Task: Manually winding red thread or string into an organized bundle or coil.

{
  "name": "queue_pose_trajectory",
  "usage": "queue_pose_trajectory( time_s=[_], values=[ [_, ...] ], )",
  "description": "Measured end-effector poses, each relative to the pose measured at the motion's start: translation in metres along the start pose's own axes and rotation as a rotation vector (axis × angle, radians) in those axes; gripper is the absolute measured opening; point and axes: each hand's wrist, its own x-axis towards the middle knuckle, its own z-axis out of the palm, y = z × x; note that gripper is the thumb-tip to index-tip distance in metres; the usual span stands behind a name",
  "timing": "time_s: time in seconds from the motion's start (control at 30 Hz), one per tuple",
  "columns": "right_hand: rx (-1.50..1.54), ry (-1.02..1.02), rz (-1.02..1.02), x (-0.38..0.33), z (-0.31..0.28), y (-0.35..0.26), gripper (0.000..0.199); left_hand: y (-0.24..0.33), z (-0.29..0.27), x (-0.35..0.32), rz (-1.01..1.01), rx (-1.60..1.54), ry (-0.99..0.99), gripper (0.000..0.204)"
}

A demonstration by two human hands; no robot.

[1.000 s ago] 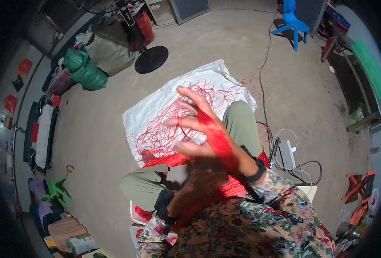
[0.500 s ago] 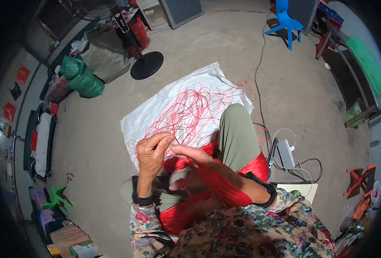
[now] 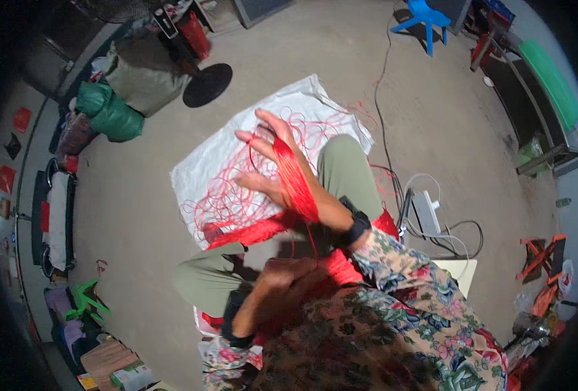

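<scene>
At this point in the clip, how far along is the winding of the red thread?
Done: a thick band of red thread already wraps the raised right hand, fingers spread. In hand: a strand runs from that band down to the left hand, held low near the lap. Left: a large tangle of loose red thread lies on the white sheet on the floor, so much remains.

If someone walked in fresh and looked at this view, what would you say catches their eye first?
The right hand, raised with spread fingers in the middle of the view, has red string wound around it. Beyond it, a white sheet on the concrete floor carries loose red loops. Lower down, the left hand sits close to the lap beside a red bundle.
</scene>
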Motion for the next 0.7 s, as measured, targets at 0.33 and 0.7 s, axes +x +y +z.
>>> queue_pose_trajectory(
  time_s=[0.33, 0.7],
  values=[
    [-0.008, -0.247, -0.163, -0.050, -0.003, -0.055, 0.099, 0.015, -0.136, 0.046, 0.045, 0.434, 0.332, 0.014],
    [1.055, -0.256, 0.264, -0.036, -0.013, -0.056, 0.070, -0.095, -0.042, 0.041, -0.044, -0.311, 0.357, 0.009]
  ],
)
